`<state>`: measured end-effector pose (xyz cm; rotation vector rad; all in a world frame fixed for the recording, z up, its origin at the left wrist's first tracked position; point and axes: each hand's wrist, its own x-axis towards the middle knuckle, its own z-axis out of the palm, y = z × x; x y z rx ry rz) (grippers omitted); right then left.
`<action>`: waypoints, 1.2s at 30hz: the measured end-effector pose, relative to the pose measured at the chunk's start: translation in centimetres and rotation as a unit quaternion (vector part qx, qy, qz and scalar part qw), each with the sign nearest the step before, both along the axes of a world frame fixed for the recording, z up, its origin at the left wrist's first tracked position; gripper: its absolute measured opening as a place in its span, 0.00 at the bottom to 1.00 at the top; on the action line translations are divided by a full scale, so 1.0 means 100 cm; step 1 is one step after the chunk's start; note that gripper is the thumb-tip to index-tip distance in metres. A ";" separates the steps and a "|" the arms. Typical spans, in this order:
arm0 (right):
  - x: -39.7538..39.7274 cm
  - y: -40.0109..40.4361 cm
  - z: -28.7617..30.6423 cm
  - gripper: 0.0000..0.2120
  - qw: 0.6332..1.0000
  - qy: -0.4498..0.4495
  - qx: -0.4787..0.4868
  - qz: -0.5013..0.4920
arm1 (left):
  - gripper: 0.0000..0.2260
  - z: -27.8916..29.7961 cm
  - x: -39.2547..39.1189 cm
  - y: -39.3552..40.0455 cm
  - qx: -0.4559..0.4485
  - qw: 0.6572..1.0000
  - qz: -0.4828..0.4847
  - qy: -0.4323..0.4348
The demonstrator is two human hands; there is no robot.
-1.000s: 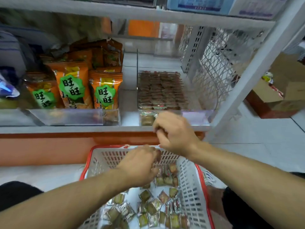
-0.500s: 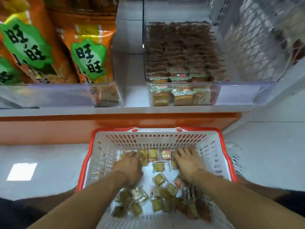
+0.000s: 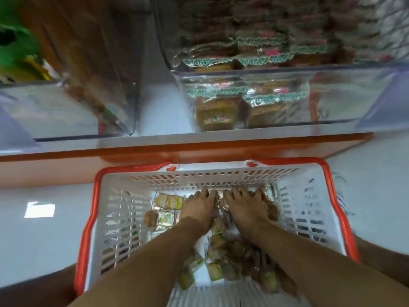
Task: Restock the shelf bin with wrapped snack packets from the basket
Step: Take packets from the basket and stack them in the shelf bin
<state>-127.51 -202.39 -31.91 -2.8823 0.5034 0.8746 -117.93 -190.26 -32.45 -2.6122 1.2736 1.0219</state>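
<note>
Basket [image 3: 95, 218], six o'clock below the bin [image 3: 287, 100]: your left hand [image 3: 199, 210] and right hand [image 3: 245, 209] lie side by side on the packets [image 3: 168, 202] at its far wall, apparently gathering them; finger grip cannot be told.

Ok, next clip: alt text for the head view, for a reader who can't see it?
Both hands, left hand and right hand, reach down among wrapped snack packets in a red-rimmed white basket on the floor. Above stands a clear shelf bin holding similar packets.
</note>
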 end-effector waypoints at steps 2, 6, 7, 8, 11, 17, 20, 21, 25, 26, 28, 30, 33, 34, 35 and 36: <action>0.001 0.000 -0.003 0.37 1.000 0.024 -0.001 0.015 | 0.32 -0.002 -0.004 -0.001 0.007 1.000 0.000 0.013; 0.000 0.005 -0.006 0.45 0.997 0.071 0.024 0.004 | 0.31 -0.006 -0.023 0.003 0.015 0.995 0.080 0.050; 0.000 0.007 -0.008 0.43 0.997 0.066 0.035 -0.005 | 0.29 -0.007 -0.027 0.005 0.007 0.992 0.110 0.058; 0.000 0.008 -0.008 0.41 0.997 0.059 0.051 -0.018 | 0.28 -0.007 -0.028 0.006 -0.005 0.989 0.135 0.067; -0.005 0.011 -0.009 0.41 0.990 0.055 0.108 -0.069 | 0.25 -0.003 -0.026 0.007 -0.028 0.975 0.181 0.125; -0.012 0.004 0.013 0.17 0.954 0.023 0.249 -0.165 | 0.24 0.011 -0.013 0.023 -0.045 0.927 0.267 0.258; -0.012 -0.002 0.038 0.08 0.929 0.020 0.325 -0.177 | 0.10 0.024 -0.011 0.030 -0.065 0.896 0.325 0.295; -0.010 -0.003 0.048 0.09 0.921 0.023 0.344 -0.181 | 0.07 0.031 -0.010 0.032 -0.074 0.884 0.350 0.302; 0.002 -0.008 0.102 0.13 0.898 0.055 0.400 -0.173 | 0.05 0.066 -0.001 0.035 -0.085 0.844 0.423 0.320; 0.005 -0.009 0.119 0.13 0.899 0.059 0.404 -0.159 | 0.07 0.078 0.003 0.037 -0.080 0.855 0.411 0.307; 0.010 -0.009 0.156 0.13 0.906 0.053 0.403 -0.115 | 0.07 0.105 0.013 0.044 -0.083 0.869 0.392 0.290; 0.011 -0.007 0.199 0.15 0.910 0.045 0.407 -0.069 | 0.07 0.135 0.023 0.052 -0.079 0.878 0.374 0.287; 0.009 -0.006 0.271 0.11 0.898 0.022 0.437 -0.039 | 0.07 0.192 0.028 0.052 -0.066 0.836 0.384 0.385; 0.008 -0.008 0.296 0.10 0.882 0.007 0.468 -0.048 | 0.07 0.213 0.027 0.049 -0.076 0.824 0.382 0.411; 0.007 -0.012 0.320 0.10 0.863 -0.013 0.503 -0.056 | 0.09 0.234 0.026 0.044 -0.092 0.816 0.376 0.428; 0.008 -0.017 0.345 0.10 0.843 -0.037 0.534 -0.062 | 0.11 0.254 0.025 0.038 -0.112 0.811 0.367 0.442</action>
